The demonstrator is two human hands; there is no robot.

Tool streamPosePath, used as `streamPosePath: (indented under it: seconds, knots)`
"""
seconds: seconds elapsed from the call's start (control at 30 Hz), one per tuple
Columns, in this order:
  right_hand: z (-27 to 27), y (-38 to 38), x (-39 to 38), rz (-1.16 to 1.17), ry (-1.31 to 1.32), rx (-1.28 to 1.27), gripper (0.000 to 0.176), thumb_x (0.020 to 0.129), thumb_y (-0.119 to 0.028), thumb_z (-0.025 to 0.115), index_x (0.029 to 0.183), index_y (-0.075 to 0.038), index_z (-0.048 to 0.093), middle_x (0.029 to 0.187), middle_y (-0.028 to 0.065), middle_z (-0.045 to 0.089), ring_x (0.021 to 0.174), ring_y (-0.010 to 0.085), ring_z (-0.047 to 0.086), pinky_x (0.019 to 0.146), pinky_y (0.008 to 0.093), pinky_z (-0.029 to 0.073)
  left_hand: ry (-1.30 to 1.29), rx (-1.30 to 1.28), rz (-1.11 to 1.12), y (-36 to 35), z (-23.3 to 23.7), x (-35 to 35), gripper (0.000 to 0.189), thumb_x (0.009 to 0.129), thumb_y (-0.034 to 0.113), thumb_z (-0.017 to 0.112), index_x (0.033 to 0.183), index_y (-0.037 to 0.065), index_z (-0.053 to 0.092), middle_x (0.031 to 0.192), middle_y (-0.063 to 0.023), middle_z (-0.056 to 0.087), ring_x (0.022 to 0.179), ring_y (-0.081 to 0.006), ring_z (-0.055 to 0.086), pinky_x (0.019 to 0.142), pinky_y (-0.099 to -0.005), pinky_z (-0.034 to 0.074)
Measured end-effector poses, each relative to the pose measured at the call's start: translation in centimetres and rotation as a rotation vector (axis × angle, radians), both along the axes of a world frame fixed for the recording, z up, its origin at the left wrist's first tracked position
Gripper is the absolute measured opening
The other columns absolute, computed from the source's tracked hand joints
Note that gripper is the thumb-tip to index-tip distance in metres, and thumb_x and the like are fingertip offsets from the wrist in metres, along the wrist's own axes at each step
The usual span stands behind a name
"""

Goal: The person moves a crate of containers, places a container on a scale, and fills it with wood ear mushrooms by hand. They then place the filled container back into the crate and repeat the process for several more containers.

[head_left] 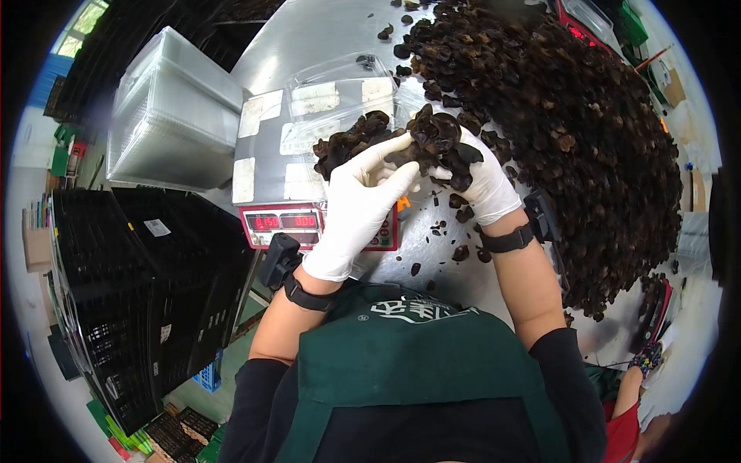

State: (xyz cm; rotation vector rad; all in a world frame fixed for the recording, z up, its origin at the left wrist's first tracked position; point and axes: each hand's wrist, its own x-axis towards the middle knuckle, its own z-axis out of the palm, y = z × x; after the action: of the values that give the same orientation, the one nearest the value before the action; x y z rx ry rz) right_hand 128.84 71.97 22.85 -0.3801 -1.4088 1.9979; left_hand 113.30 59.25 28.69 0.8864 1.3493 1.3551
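Observation:
My left hand [367, 201], in a white glove, is over the right side of a scale [266, 174], its fingers curved toward the dark fungus pieces between my hands. My gloved right hand [486, 185] grips a clump of dark brown fungus [436, 135], partly hidden behind it. More fungus [351, 143] lies in a clear plastic tray [305, 77] on the scale, just beyond my left hand. The scale's red display [283, 221] reads 0.150 and 0.00. Whether my left fingertips touch the clump is hard to tell.
A large fungus heap [556, 139] covers the metal table's [270, 46] right part. Stacked clear trays [174, 116] stand left of the scale, above black crates [147, 285]. Another scale [583, 27] is at the top right. Another person's arm [629, 393] shows at the lower right.

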Motion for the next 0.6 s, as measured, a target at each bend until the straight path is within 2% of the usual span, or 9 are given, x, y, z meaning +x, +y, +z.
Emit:
streamPosePath:
  seconds: [0.07,0.1,0.17,0.23,0.27,0.37,0.4,0.43,0.6]
  knots:
    - [1.7,0.6,-1.5,0.022,-0.065,0.067,0.038,0.087,-0.008,0.067,0.123,0.0,0.061,0.113,0.0078,0.066,0.097,0.0113,0.064,0.082,0.0256,0.055,0.048,0.042,0.041,0.0,-0.2,-0.5,0.042,0.092,0.008,0.07,0.132,0.001,0.061,0.091,-0.0045,0.069,0.081,-0.0067,0.066,0.074,-0.02,0.051]
    - [2.1,1.0,-2.1,0.021,-0.054,-0.152,0.036,0.086,-0.008,0.065,0.12,0.001,0.062,0.108,0.0062,0.067,0.094,0.0113,0.065,0.083,0.0256,0.055,0.067,0.096,0.06,0.1,-0.6,-1.1,0.041,0.091,0.008,0.071,0.131,0.002,0.062,0.091,-0.0037,0.069,0.081,-0.0063,0.066,0.074,-0.0199,0.051]
    - [2.6,2.1,-3.6,-0.001,-0.083,-0.209,0.034,0.085,-0.008,0.063,0.118,0.002,0.062,0.104,0.0056,0.068,0.091,0.0106,0.065,0.083,0.0249,0.054,0.204,0.113,0.131,0.0,-0.4,-2.4,0.041,0.09,0.009,0.072,0.13,0.007,0.064,0.091,0.0002,0.068,0.078,-0.0059,0.061,0.075,-0.0226,0.051]
    - [3.2,2.4,-5.2,-0.097,-0.138,0.024,0.031,0.086,-0.009,0.062,0.114,0.003,0.064,0.106,0.0071,0.069,0.095,0.0126,0.065,0.085,0.027,0.054,0.473,0.088,0.19,-0.7,0.0,-4.2,0.041,0.09,0.01,0.072,0.13,0.008,0.065,0.095,0.0012,0.068,0.08,-0.0052,0.06,0.076,-0.0234,0.051]
    - [3.4,2.3,-6.0,-0.158,-0.216,0.31,0.03,0.086,-0.01,0.063,0.114,0.001,0.065,0.106,0.0073,0.07,0.096,0.0145,0.066,0.087,0.0283,0.053,0.522,0.074,0.208,-1.0,-0.6,-5.0,0.046,0.086,0.01,0.073,0.131,0.01,0.064,0.091,-0.0028,0.066,0.079,-0.0115,0.061,0.074,-0.0287,0.051]
    - [2.5,1.8,-7.3,-0.198,-0.431,1.052,0.026,0.084,-0.013,0.068,0.11,-0.01,0.069,0.103,0.0099,0.069,0.097,0.0264,0.066,0.088,0.0321,0.053,1.302,0.029,0.038,-1.7,-1.2,-6.5,0.055,0.082,0.009,0.074,0.135,0.01,0.06,0.087,-0.0085,0.062,0.078,-0.022,0.06,0.074,-0.0351,0.05]
    - [2.1,1.2,-7.3,-0.184,-0.512,1.126,0.025,0.084,-0.014,0.068,0.109,-0.01,0.069,0.103,0.0101,0.068,0.097,0.0272,0.066,0.088,0.0325,0.053,1.379,0.123,0.036,-1.9,-2.5,-6.9,0.063,0.078,0.009,0.075,0.138,0.011,0.056,0.083,-0.0115,0.057,0.078,-0.0301,0.058,0.074,-0.0403,0.048]
    - [2.1,0.8,-7.5,-0.171,-0.592,1.2,0.024,0.084,-0.015,0.068,0.107,-0.011,0.069,0.103,0.0102,0.068,0.097,0.028,0.066,0.088,0.033,0.053,1.301,0.119,0.048,-2.0,-2.3,-6.8,0.064,0.078,0.009,0.075,0.139,0.011,0.055,0.083,-0.0113,0.058,0.078,-0.0296,0.058,0.074,-0.04,0.048]
    - [3.6,1.8,-6.3,-0.272,-0.273,0.661,0.022,0.086,-0.012,0.069,0.108,-0.008,0.074,0.103,0.0067,0.072,0.094,0.0161,0.068,0.087,0.0294,0.053,0.98,0.116,0.102,-2.8,-1.3,-6.9,0.064,0.078,0.002,0.069,0.14,0.01,0.054,0.082,-0.0072,0.055,0.076,-0.0216,0.054,0.074,-0.0345,0.048]
